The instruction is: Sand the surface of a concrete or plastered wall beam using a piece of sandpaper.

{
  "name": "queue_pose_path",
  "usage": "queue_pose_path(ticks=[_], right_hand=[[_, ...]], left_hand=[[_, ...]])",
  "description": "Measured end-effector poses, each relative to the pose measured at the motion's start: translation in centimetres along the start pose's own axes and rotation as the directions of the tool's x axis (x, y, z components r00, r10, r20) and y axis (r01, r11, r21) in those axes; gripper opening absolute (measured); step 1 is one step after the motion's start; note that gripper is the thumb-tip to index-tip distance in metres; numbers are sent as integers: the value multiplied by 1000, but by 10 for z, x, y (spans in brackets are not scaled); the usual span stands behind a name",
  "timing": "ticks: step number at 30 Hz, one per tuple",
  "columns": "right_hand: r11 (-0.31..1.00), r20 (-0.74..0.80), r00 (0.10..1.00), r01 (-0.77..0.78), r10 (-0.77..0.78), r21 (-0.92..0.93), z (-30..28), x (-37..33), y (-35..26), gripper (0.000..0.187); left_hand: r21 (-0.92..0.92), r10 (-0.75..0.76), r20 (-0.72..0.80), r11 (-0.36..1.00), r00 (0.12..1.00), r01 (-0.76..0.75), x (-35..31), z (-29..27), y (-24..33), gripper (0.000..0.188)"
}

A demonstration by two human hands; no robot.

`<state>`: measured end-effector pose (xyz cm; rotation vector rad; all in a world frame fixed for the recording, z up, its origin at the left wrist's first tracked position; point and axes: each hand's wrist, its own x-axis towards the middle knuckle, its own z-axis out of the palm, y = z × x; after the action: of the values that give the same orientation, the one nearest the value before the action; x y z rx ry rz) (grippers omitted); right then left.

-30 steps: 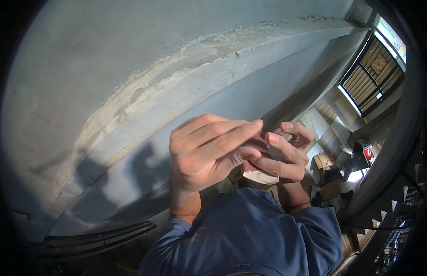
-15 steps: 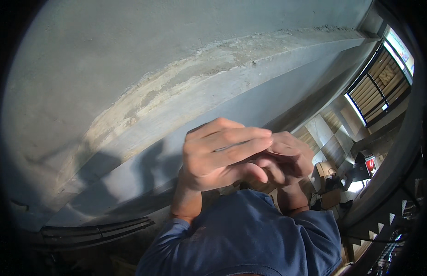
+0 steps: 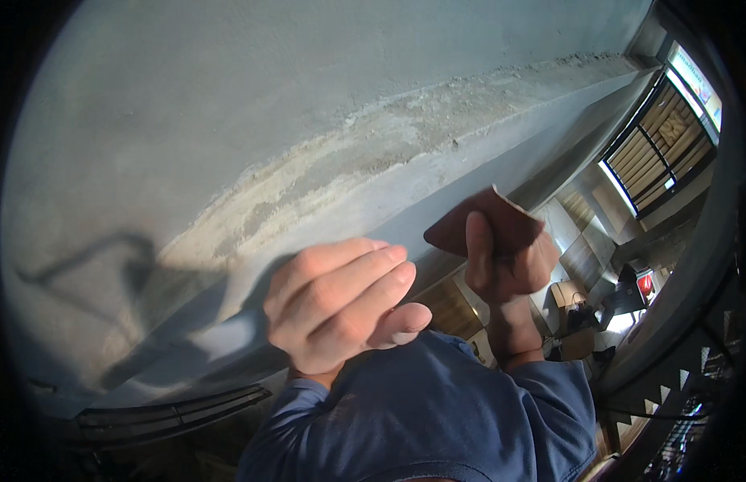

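My right hand (image 3: 524, 265) pinches a bent piece of reddish-brown sandpaper (image 3: 497, 221), the thumb lying across its face and the fingers behind it. To the left, my left hand (image 3: 341, 301) is raised with its fingers loosely stretched and nothing in it. The two hands are apart. Beyond them runs a rough concrete ledge (image 3: 333, 173) with pale, chipped plaster along its top. Neither hand touches the ledge.
A smooth grey wall (image 3: 188, 96) rises behind the ledge. At right are a barred window (image 3: 662, 145), a tiled floor (image 3: 566, 221) and a brown cardboard box (image 3: 578, 344). A dark metal railing (image 3: 176, 414) stands at lower left.
My hands have separated: the left moved left and slightly down, the right slightly up and right. The sandpaper, hidden between them before, now shows in my right hand.
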<state>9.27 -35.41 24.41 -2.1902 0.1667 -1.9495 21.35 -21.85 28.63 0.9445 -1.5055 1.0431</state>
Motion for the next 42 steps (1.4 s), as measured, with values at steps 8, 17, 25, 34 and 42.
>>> queue_pose_path(ticks=[8, 17, 25, 34, 42], right_hand=[[996, 20, 999, 44, -43, -76, 13, 50, -9, 16], [991, 9, 994, 111, -111, -75, 15, 58, -10, 22], [990, 27, 997, 75, -72, -122, 14, 51, -13, 20], [997, -39, 997, -72, 70, -32, 18, 48, -8, 17], [983, -5, 997, -75, 75, -168, 18, 22, -12, 14]], left_hand=[[180, 94, -23, 980, 995, -88, -11, 8, -5, 30], [177, 45, -29, 983, 999, -39, -11, 6, 1, 30], [160, 118, -84, 982, 989, -103, -12, 8, -1, 29], [68, -62, 2, 996, 998, 61, -20, -3, 5, 23], [104, -82, 3, 991, 997, 81, -17, -3, 10, 26]])
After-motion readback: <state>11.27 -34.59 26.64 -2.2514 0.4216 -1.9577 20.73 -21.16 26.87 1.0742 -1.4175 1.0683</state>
